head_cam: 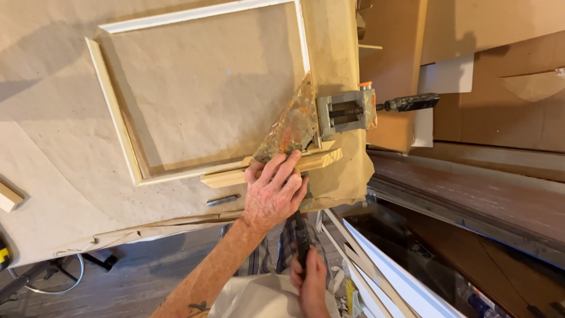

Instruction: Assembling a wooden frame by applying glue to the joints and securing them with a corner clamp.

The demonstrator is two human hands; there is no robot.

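Note:
A pale wooden picture frame lies on a table covered in brown paper. Its near right corner sits in a rust-stained metal corner clamp with a screw block and a dark handle pointing right. My left hand presses flat on that corner, fingers over the frame rail and a loose wood strip under it. My right hand, below the table edge, is closed around the clamp's second dark handle.
A small metal piece lies on the paper near the frame. A wood block sits at the left edge. White moulding strips lean at lower right. Cardboard sheets stand on the right. A cable lies on the floor.

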